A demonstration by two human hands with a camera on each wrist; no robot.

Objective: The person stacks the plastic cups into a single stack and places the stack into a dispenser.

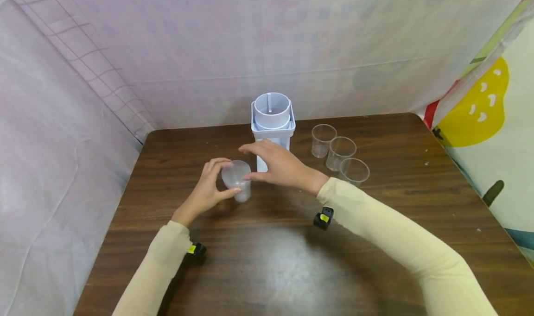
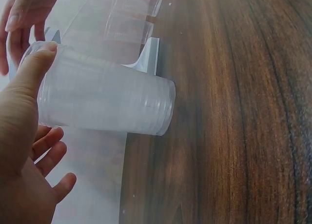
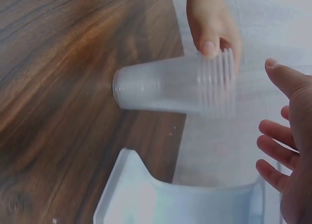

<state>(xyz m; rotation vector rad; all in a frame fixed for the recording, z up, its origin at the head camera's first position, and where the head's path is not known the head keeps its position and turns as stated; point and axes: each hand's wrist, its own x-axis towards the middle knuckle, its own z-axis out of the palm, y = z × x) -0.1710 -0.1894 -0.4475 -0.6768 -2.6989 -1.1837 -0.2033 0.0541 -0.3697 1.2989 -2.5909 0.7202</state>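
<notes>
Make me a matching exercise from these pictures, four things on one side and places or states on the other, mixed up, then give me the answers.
1. Cup stack
2. Loose cups
3. Stand
4. Right hand

A. White, near the table's back edge
B. Gripping nothing
C. Held in the left hand
D. Upright, right of the stand

Pairs: 1-C, 2-D, 3-A, 4-B

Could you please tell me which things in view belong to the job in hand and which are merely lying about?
Likely the job:
- cup stack, in the left hand
- right hand, nearby
- white holder
- three single cups, probably

Merely around:
- table
- cloth backdrop
</notes>
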